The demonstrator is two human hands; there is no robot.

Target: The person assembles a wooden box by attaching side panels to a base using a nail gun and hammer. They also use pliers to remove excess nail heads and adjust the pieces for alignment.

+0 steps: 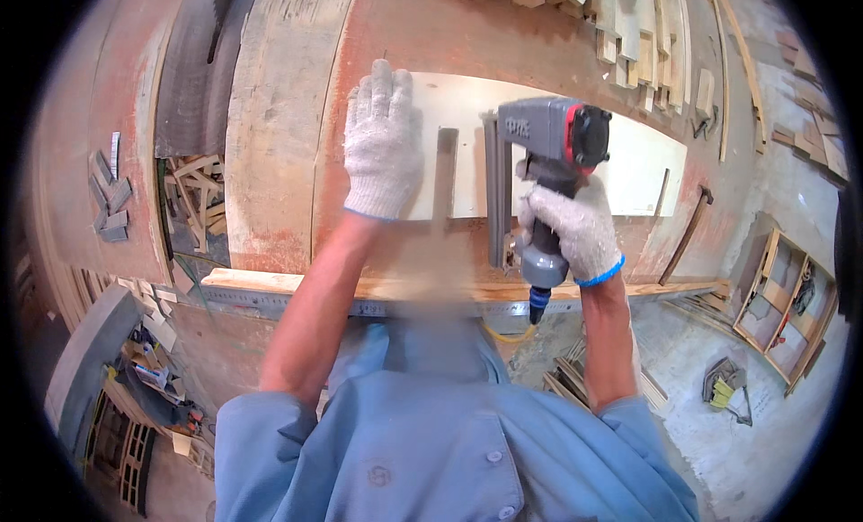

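A pneumatic nail gun (539, 131), grey with a red ring and a black cap, is gripped round its handle by my gloved right hand (571, 221). Its long magazine reaches down to the right of the board's slot, over a white board (629, 163) on the bench. At the handle's base a blue hose fitting (538, 302) joins a yellow air hose (511, 338). My gloved left hand (382, 136) lies flat at the board's left end, fingers stretched away from me. The gun hides part of the board. A blurred patch covers the area between my arms.
A wooden strip (252, 280) and a steel rule (243, 296) run along the bench's near edge. A hammer (688, 230) lies at the right. Stacked wood pieces (643, 37) sit at the far right, with offcuts (198, 194) in a gap at left. A wooden frame (775, 288) stands on the floor.
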